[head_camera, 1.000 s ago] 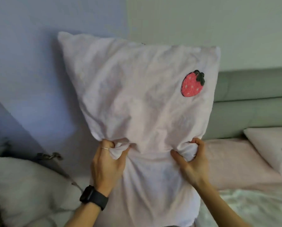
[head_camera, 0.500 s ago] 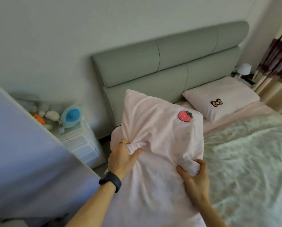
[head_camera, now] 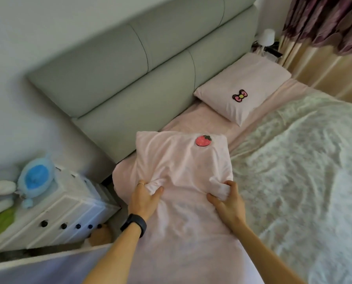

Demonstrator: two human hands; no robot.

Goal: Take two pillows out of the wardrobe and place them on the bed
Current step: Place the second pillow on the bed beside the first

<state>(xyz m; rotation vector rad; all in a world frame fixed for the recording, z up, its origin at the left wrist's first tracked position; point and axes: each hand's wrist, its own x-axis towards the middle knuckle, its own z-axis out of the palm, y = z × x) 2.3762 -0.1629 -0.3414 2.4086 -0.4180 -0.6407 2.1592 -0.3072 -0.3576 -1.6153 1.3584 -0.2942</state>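
A pale pink pillow with a strawberry patch (head_camera: 183, 158) lies low over the near left corner of the bed (head_camera: 306, 181), its top end close to the headboard. My left hand (head_camera: 145, 199), with a ring and a black watch, grips a bunch of its cover on the left. My right hand (head_camera: 226, 199) grips a bunch on the right. The loose lower cover hangs toward me. A second pink pillow with a bow patch (head_camera: 242, 89) rests flat at the far side of the bed by the headboard.
A grey-green padded headboard (head_camera: 130, 78) runs along the wall. A white bedside drawer unit (head_camera: 54, 212) with plush toys (head_camera: 36, 177) stands left of the bed. A white lamp (head_camera: 268, 37) and curtains (head_camera: 324, 37) are at the far right. A pale panel edge (head_camera: 38, 267) crosses the lower left.
The pillow has come down from upright in front of me to low over the bed's near left corner. Both hands kept their grip. The view has swung toward the bed.
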